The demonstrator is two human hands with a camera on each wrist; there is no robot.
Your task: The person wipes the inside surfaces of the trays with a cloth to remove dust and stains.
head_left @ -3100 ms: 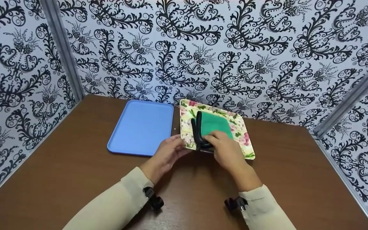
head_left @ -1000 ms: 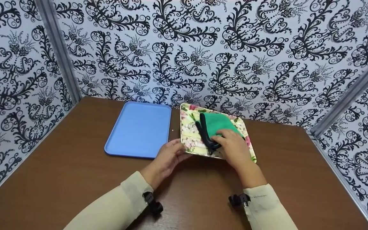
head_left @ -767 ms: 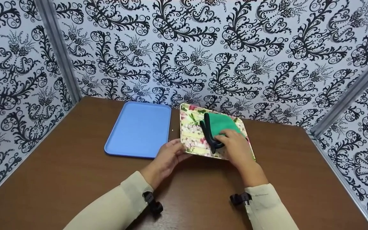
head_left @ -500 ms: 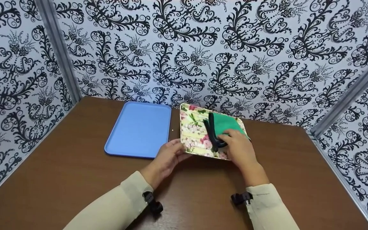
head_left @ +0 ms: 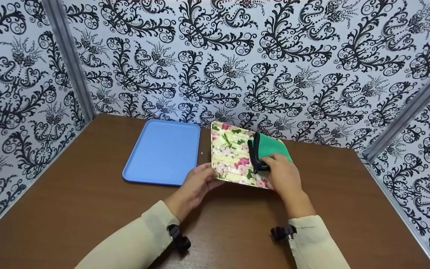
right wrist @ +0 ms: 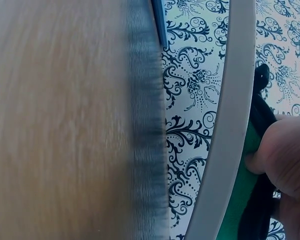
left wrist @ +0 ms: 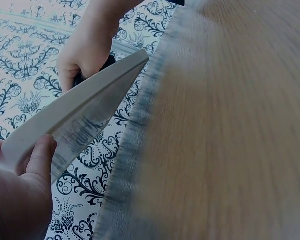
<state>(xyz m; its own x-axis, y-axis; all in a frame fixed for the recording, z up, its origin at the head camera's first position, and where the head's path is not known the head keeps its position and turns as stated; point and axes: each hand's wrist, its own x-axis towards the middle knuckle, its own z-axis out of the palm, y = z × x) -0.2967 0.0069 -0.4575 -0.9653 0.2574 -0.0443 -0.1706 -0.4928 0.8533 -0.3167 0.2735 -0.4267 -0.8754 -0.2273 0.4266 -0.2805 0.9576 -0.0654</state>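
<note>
Currently, in the head view, the left hand (head_left: 195,183) grips the near left corner of the flowered tray (head_left: 231,151); should that loosen, the tray could drop. The green cloth (head_left: 273,145) lies farther right on it than before. The left wrist shows the tray tilted; the right wrist, the right hand (right wrist: 289,160) seemingly pinching the cloth.

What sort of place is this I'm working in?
Probably a small indoor booth set up for recording handwork. A brown table is bordered on three sides by black-and-white patterned walls, grey strips run up the corners, and a black camera sits on each wrist.
</note>
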